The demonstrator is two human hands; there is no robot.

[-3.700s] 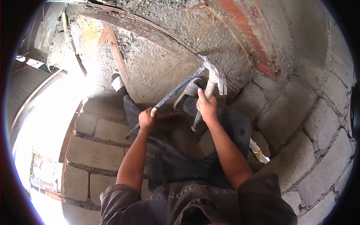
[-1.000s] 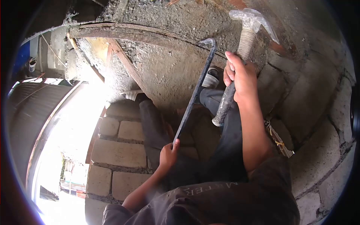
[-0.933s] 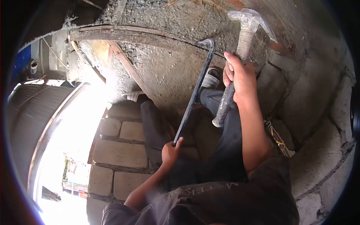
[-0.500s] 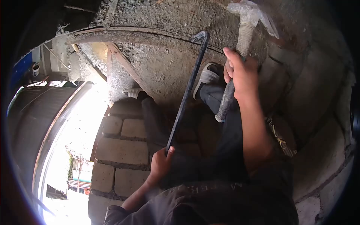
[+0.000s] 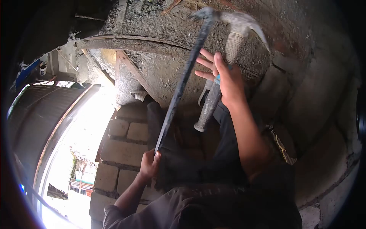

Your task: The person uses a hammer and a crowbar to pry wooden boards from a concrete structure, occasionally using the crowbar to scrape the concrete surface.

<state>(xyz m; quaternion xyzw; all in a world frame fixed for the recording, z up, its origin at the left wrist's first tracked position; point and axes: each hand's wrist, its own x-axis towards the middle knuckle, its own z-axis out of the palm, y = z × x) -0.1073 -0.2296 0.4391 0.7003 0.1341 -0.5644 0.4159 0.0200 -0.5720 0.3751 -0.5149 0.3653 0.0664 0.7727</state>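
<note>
A long dark crowbar [image 5: 179, 91] slants upward, its hooked, forked end at the top, with my left hand [image 5: 149, 165] closed round its lower end. In my right hand [image 5: 230, 86] is a claw hammer [image 5: 234, 46] with cord wound below its head. The hammer's handle rests against the palm under the thumb, while the other fingers are stretched out toward the crowbar's shaft and their tips overlap it in this view. The hammer head overlaps the crowbar's hooked end at the top.
Ahead is a rough concrete surface [image 5: 167, 72] with a curved wooden strip [image 5: 141, 42] and wooden braces [image 5: 133, 68]. Block masonry [image 5: 122, 152] lies at left below, beside a bright opening. Larger blocks [image 5: 316, 95] line the right. My shoe [image 5: 140, 95] stands near the concrete.
My right hand has brought the hammer left to the crowbar, and its fingers have spread from their wrapped grip. My left hand has shifted the crowbar slightly left and up.
</note>
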